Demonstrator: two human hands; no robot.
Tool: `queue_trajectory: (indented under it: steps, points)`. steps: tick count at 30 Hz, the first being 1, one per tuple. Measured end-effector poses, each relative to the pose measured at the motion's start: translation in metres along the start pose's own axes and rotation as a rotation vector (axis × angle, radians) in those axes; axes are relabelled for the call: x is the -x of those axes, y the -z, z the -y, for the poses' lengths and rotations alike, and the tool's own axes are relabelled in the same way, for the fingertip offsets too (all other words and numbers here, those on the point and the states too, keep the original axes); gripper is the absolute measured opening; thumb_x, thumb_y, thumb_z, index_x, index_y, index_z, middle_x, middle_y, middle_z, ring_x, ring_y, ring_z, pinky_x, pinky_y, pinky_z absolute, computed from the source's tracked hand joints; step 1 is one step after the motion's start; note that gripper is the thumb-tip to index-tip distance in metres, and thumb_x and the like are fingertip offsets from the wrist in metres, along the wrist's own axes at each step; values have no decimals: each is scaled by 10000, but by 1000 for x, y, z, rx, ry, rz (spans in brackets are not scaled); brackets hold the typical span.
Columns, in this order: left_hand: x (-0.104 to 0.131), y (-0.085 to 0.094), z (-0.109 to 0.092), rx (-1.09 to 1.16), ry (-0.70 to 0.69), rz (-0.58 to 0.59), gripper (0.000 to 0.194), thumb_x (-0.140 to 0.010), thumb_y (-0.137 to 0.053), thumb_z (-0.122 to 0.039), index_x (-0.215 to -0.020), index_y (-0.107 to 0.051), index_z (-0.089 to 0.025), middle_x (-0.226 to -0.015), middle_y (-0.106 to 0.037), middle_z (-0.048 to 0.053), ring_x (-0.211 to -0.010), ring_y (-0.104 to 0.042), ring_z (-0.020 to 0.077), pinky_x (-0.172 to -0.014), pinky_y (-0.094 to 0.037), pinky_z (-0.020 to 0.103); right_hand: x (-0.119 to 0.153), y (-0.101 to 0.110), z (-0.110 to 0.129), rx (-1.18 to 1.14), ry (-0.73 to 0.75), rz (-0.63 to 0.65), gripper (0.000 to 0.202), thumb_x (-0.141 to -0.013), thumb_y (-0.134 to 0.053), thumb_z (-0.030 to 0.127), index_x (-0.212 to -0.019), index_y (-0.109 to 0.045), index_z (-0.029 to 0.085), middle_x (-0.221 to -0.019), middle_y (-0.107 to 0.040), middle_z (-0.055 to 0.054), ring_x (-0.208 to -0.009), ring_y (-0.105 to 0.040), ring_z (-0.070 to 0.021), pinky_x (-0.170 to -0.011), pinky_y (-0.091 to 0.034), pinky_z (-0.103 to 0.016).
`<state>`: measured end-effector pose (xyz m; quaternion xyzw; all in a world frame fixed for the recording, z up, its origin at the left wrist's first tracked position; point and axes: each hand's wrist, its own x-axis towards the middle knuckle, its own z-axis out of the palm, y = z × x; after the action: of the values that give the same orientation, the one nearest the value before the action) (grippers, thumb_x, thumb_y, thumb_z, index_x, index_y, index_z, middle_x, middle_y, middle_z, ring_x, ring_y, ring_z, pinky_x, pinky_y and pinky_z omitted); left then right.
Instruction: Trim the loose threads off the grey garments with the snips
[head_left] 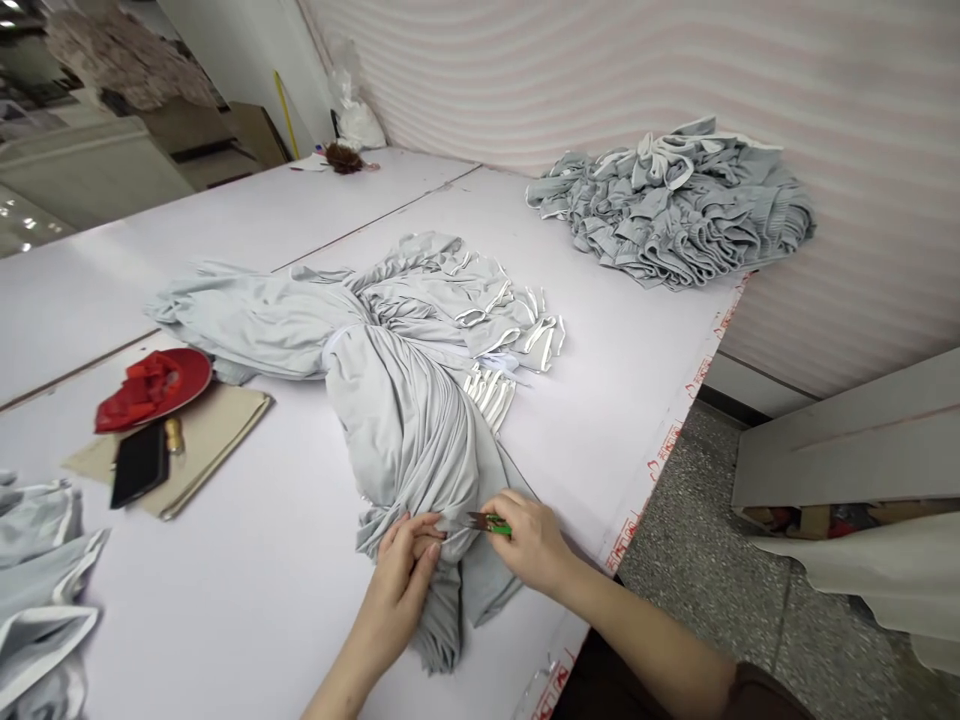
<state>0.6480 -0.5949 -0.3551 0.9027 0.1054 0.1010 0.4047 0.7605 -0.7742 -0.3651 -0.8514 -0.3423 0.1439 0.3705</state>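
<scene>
A bundle of grey fabric pieces lies gathered and twisted on the table in front of me. My left hand pinches the cloth near the bundle's lower end. Close beside it, my right hand is closed around small green-handled thread snips. Their blades point left toward the cloth at my left fingertips. Whether the blades touch the fabric I cannot tell. Another grey bundle stretches away to the left, joined to more pieces with white-trimmed edges.
A heap of grey trimmed pieces sits at the far right table edge. To the left are a red dish with red cloth, a black phone and folded beige material. More grey pieces lie lower left.
</scene>
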Motion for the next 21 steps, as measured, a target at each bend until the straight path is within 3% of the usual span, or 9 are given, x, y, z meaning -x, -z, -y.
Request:
queue_trajectory:
  steps: [6, 13, 21]
  points:
    - [-8, 7, -8, 345, 359, 98, 443, -872, -483, -570, -1121, -551, -209, -830, -641, 37, -834, -613, 210, -790, -469, 368, 3, 8, 5, -50, 180, 23, 228, -815, -700, 256, -1038, -667, 222, -945, -684, -28, -825, -638, -189, -727, -443, -302]
    - [-16, 10, -22, 450, 484, 133, 461, -794, -577, -597, -1044, -534, -212, -686, -509, -44, -650, -489, 149, -639, -397, 289, 1, 8, 15, 72, 299, 17, 165, -882, -651, 259, -1027, -695, 194, -900, -709, -33, -812, -644, -201, -700, -414, -323]
    - [-18, 9, -19, 499, 556, 128, 515, -735, -600, -641, -1024, -522, -222, -654, -488, -60, -589, -460, 138, -584, -346, 273, 0, 8, 9, 96, 336, -20, 150, -908, -610, 262, -1013, -694, 195, -891, -712, -48, -808, -645, -202, -708, -416, -327]
